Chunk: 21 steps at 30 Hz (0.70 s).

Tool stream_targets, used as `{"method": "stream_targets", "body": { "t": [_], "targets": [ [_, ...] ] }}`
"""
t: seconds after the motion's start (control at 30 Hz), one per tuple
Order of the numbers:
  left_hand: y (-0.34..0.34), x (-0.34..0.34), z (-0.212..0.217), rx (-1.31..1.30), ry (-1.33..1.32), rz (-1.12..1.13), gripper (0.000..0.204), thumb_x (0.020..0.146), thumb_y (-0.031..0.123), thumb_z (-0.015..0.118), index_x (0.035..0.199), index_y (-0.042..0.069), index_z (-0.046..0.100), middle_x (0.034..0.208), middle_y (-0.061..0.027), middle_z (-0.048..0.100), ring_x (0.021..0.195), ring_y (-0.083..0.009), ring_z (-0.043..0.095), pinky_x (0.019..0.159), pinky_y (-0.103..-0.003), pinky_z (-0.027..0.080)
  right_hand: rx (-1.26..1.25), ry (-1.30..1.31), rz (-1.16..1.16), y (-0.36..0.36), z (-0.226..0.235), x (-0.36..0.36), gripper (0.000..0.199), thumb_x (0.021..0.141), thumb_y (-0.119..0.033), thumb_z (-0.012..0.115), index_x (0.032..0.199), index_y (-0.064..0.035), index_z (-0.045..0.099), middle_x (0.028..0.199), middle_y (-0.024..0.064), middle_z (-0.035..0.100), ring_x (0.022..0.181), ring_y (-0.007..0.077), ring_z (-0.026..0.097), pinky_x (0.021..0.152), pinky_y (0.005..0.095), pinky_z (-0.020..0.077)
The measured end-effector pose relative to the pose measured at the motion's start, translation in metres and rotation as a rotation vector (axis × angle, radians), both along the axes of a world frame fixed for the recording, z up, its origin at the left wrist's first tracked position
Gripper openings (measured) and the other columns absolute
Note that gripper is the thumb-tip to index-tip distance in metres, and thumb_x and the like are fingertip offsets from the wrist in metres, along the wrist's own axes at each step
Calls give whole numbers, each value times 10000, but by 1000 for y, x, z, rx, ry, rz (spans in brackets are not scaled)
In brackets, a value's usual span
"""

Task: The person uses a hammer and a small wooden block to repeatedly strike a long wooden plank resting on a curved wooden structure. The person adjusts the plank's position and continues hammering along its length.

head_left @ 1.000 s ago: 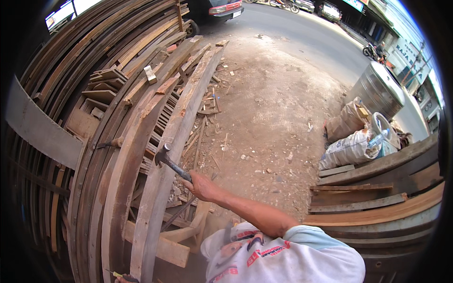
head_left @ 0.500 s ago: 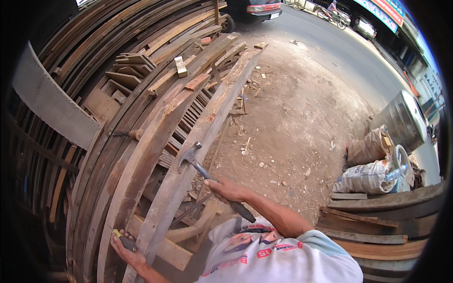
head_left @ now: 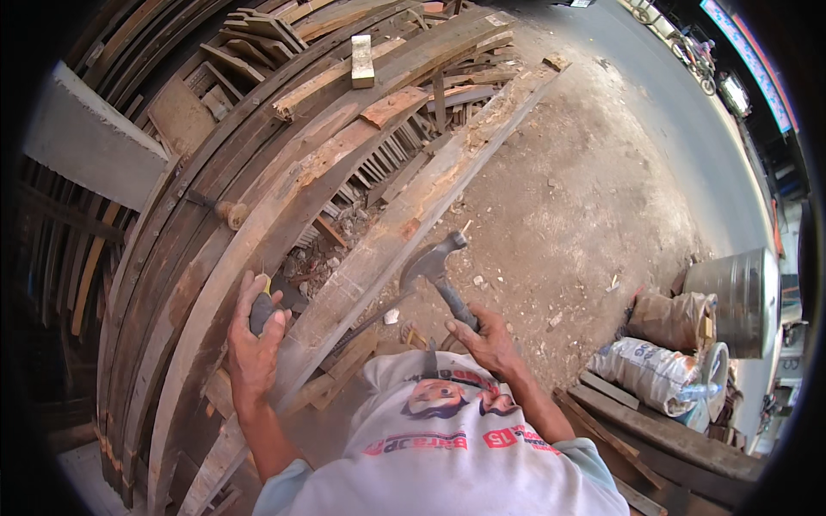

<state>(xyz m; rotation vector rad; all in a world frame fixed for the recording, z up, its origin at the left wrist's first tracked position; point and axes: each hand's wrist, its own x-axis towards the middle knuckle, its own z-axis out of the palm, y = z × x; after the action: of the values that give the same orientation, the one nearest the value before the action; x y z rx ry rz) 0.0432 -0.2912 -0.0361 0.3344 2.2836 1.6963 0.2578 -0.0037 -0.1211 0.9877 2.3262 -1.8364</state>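
A claw hammer is gripped in my right hand. Its steel head points away from me, over the edge of a long weathered beam, above the dirt ground. Raised over the beams on the left, my left hand has its fingers closed around a small dark grey and yellow tool. The tool's kind is unclear, since fingers cover part of it. Another long beam runs beside that hand. On the timbers to its left lies a wooden-handled tool with a dark metal end.
Stacked timber fills the left side, with a pale wood block on top. A grey slab juts in from the left. At right stand a metal drum, stuffed sacks and more planks. Beyond the dirt runs a road.
My left hand has risen and moved forward along the beams with the small tool. The hammer has shifted right, off the beam's face. The whole view has turned and tilted downward.
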Motion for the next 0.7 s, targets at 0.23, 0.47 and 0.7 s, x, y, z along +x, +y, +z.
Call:
{"method": "stream_targets", "body": {
  "t": [0.23,0.47,0.7],
  "targets": [
    [53,-11,7,301,-126,78,551,902,331,806,1281,-4,588,1483,-237,545,974,-198,703,856,-296,599,-157,473,-300,86,-6,-37,389,1012,-406,686,985,-37,565,628,-10,519,465,83,460,417,249,352],
    [131,21,31,315,-86,162,579,850,326,866,1243,11,580,1265,-212,698,920,-161,696,794,-265,576,-363,81,63,186,-13,-89,444,1010,-478,673,919,-60,555,651,-19,531,499,82,480,445,259,377],
    [212,15,11,18,351,150,350,921,294,801,1076,27,635,1012,-96,739,951,-170,690,891,-357,540,-347,180,89,199,-33,-89,419,997,-461,701,955,-63,577,676,-23,541,561,89,521,501,277,417]
  ]
}}
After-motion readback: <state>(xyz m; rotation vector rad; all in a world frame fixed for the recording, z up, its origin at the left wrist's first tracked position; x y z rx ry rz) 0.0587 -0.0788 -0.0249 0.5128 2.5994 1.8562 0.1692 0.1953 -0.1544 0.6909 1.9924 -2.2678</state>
